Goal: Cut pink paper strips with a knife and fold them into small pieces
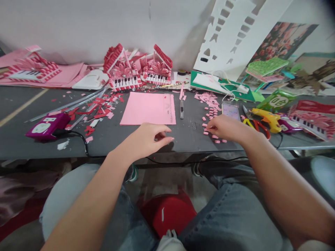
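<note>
My right hand (223, 127) reaches to the table, its thumb and fingertips pinched together at a small pink piece (205, 129). More of these short pink pieces (217, 141) lie around that hand, and flat pink scraps (208, 98) are heaped behind them. My left hand (150, 139) hovers by the table's front edge, thumb and forefinger apart, holding nothing. Just beyond it lies a pink sheet (146, 108) with a clear ruler (168, 109) on its right side. A utility knife (181, 109) rests between the sheet and the pieces.
Pink and white piano models (125, 82) stand against the wall. At left are a purple device (48, 126) with a black cable and red scraps (102, 108). A phone (230, 111), scissors (258, 127) and a yellow glue gun (268, 119) lie at right.
</note>
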The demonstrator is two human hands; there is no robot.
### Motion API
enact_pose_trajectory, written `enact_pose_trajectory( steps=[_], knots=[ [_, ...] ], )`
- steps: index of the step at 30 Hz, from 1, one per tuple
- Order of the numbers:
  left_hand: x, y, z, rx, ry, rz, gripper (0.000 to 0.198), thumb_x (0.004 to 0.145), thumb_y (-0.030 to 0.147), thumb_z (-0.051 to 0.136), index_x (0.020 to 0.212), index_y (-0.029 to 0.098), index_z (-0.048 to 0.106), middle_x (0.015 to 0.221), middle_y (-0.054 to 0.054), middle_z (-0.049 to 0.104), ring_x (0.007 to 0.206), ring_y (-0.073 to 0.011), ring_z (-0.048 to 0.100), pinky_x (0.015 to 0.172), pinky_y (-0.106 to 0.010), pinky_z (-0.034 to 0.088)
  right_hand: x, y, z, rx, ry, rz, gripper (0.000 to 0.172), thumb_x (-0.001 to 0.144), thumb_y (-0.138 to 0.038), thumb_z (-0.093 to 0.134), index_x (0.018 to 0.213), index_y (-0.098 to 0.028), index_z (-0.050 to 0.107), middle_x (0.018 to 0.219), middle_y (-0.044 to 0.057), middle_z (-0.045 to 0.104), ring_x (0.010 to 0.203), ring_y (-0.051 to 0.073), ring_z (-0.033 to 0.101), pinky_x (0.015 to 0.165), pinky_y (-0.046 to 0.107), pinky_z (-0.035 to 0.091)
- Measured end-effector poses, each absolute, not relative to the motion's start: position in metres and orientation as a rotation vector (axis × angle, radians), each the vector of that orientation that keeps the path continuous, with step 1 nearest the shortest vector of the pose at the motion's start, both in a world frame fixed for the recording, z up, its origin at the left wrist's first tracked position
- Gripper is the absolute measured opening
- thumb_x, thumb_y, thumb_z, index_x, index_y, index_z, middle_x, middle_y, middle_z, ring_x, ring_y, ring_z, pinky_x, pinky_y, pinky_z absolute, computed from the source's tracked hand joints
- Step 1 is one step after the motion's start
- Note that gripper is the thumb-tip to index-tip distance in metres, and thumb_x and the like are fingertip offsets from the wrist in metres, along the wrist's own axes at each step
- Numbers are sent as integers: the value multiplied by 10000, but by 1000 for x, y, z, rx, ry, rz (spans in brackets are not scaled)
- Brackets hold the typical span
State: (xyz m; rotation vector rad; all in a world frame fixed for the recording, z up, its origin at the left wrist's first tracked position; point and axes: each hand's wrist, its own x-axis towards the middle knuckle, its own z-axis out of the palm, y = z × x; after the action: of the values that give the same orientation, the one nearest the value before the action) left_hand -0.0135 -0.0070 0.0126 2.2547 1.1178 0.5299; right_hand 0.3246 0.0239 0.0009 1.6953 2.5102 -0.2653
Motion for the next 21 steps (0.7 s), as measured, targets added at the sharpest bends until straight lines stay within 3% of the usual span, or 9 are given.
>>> enact_pose_trajectory(
  steps=[13, 21],
  knots=[
    [-15, -4, 10, 2279, 1102, 572, 261, 975, 406, 681, 1094, 207, 802, 953, -64, 837, 834, -209, 778, 784, -319, 590, 311, 22, 2, 1619, 2394, -51, 259, 889, -136, 592, 689, -171, 752, 709, 107, 729, 655, 178, 610, 612, 314, 311],
    [-16, -2, 17, 2294, 1121, 581, 222, 989, 363, 646, 1037, 212, 801, 929, -56, 820, 797, -193, 743, 756, -311, 551, 326, 21, 8, 1702, 2468, -306, 265, 926, -162, 582, 784, -186, 804, 764, 70, 772, 653, 162, 623, 644, 305, 372]
  ],
)
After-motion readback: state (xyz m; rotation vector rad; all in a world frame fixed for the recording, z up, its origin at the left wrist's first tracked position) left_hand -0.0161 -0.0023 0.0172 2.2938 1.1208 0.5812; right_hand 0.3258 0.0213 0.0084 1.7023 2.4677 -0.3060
